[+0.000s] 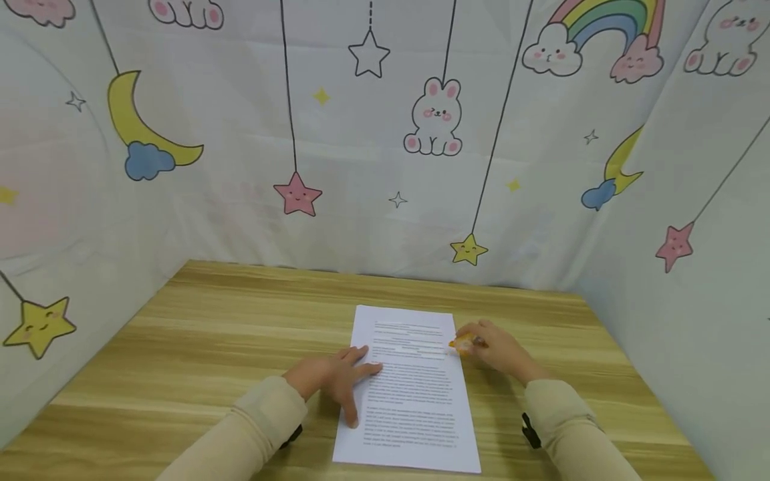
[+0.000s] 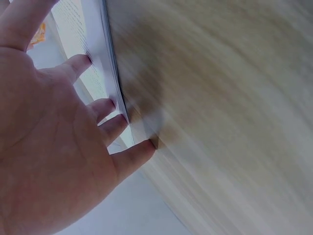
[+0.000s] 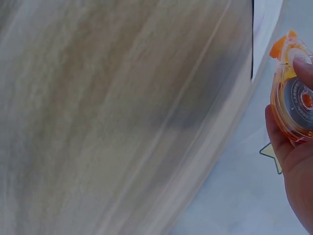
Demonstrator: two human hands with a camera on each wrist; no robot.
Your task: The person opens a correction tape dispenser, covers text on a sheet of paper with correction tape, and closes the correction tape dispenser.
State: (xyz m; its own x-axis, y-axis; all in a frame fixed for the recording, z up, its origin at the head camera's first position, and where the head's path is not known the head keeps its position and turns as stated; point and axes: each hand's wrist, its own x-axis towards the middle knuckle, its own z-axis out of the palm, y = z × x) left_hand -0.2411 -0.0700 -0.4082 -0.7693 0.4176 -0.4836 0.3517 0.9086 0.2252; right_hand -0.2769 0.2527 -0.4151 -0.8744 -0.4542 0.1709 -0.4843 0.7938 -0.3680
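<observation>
A stack of printed sheets point(image 1: 415, 394) lies on the wooden table, with white strips covering parts of several lines in its upper half. My left hand point(image 1: 345, 381) rests with spread fingers on the left edge of the paper. In the left wrist view the fingertips point(image 2: 102, 108) of that hand touch the stack's side edge, and the little finger reaches the wood. At the right edge of the paper, my right hand point(image 1: 496, 347) grips an orange, clear-cased correction tape point(image 3: 296, 105) between thumb and fingers. Its orange tip point(image 1: 452, 344) points left, over the sheet's right margin.
The wood-grain table point(image 1: 240, 314) extends to both sides of the paper. A white cloth backdrop point(image 1: 373, 147) printed with stars, moons and rabbits stands along the back and both sides. Black wrist straps point(image 1: 531, 431) show below the sleeves.
</observation>
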